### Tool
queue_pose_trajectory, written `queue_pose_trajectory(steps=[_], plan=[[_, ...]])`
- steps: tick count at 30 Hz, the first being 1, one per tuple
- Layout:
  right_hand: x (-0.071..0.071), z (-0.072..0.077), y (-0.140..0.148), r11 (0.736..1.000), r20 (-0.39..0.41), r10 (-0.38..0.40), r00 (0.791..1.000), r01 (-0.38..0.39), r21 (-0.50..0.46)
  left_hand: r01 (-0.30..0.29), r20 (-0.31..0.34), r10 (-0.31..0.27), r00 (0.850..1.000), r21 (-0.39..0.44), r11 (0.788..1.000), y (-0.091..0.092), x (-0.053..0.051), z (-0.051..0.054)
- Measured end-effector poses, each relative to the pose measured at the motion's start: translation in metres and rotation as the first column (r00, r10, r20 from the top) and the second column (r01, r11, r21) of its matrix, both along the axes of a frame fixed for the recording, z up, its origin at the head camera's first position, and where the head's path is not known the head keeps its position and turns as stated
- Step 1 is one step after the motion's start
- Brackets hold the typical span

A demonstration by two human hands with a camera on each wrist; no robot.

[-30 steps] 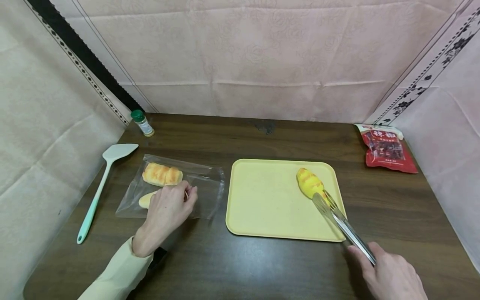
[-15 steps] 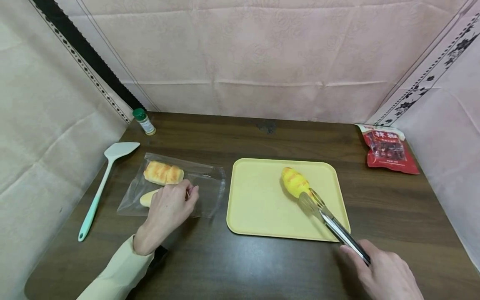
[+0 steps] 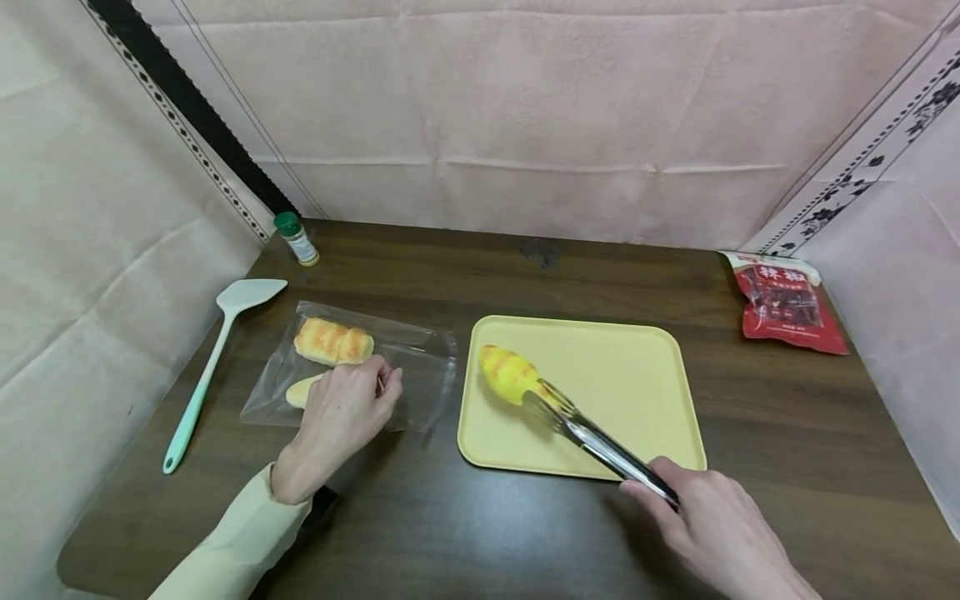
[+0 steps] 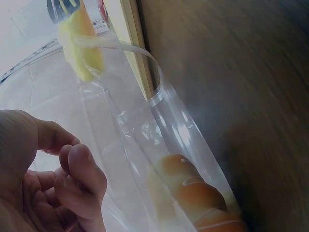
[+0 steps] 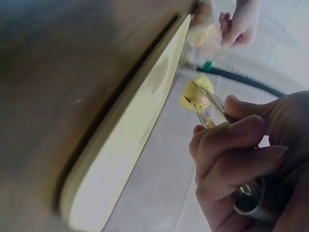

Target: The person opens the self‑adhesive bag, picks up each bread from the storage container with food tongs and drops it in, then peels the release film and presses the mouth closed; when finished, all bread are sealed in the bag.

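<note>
"Which way does the oval yellow bread roll (image 3: 510,375) point?"
"Upper left, mid-frame above the pale-yellow rectangular tray (image 3: 637,367); its long axis slants to lower right, along the silver metal tongs (image 3: 600,440) pinching it."
"Hands?"
"Right hand (image 3: 712,517) grips the tongs; left hand (image 3: 348,408) pinches the clear plastic bag (image 3: 420,375)."
"Edges?"
"Tray surface stretches rightward; its left rim lies just beside the bag."

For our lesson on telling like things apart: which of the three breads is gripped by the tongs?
The yellow bread, which the tongs hold above the tray; the browned bread and pale bread lie in the clear bag.
</note>
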State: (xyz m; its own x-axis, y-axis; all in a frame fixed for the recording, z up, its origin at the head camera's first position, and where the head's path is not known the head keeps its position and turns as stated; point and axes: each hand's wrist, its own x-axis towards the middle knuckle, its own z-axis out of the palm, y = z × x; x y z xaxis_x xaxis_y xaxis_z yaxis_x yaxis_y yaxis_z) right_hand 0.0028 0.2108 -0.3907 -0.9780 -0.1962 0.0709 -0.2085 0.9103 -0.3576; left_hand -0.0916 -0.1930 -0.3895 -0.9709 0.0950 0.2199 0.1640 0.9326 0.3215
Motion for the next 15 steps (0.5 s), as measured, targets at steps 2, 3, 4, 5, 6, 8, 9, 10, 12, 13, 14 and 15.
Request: queue_pose_trajectory(steps=[2,3,4,5,6,8,9,10,12,13,14,15], plan=[[-0.005,0.002,-0.008,0.999,-0.011,0.038,0.999,-0.038,0.000,0.000,0.005,0.000,1.000,0.001,1.000,0.001,0.000,0.000],[-0.007,0.003,-0.012,0.998,-0.013,0.057,0.998,-0.057,0.003,-0.001,0.008,0.001,1.000,0.000,1.000,0.001,0.000,0.001],[-0.011,0.004,-0.017,0.997,-0.006,0.077,0.997,-0.077,0.004,-0.001,0.010,0.001,1.000,0.000,1.000,0.001,-0.001,0.001],[-0.014,0.004,-0.021,0.995,-0.003,0.098,0.995,-0.098,0.003,-0.002,0.012,0.002,1.000,0.001,1.000,0.001,-0.001,0.001],[-0.017,0.005,-0.025,0.993,0.004,0.116,0.993,-0.116,-0.001,-0.002,0.013,0.002,1.000,0.001,1.000,0.001,-0.001,0.001],[-0.025,0.006,-0.033,0.988,0.022,0.151,0.988,-0.151,-0.015,0.000,0.015,0.000,1.000,0.005,1.000,0.001,-0.001,0.002],[-0.029,0.006,-0.037,0.985,0.023,0.173,0.985,-0.172,-0.028,0.001,0.015,-0.001,1.000,0.007,1.000,0.001,-0.001,0.002],[-0.032,0.005,-0.040,0.980,0.025,0.193,0.981,-0.191,-0.045,0.003,0.013,-0.003,1.000,0.008,1.000,0.000,-0.001,0.001],[-0.039,0.005,-0.048,0.973,0.030,0.221,0.975,-0.219,-0.076,0.011,0.010,-0.011,1.000,0.015,1.000,0.000,0.000,0.001],[-0.042,0.004,-0.051,0.969,0.035,0.234,0.972,-0.230,-0.093,0.014,0.007,-0.015,1.000,0.017,1.000,0.000,0.000,0.001],[-0.046,0.003,-0.055,0.965,0.041,0.244,0.969,-0.238,-0.109,0.018,0.005,-0.018,1.000,0.020,1.000,-0.001,0.000,0.001],[-0.049,0.003,-0.060,0.961,0.047,0.254,0.966,-0.246,-0.124,0.022,0.000,-0.022,1.000,0.021,1.000,-0.001,0.000,0.001]])
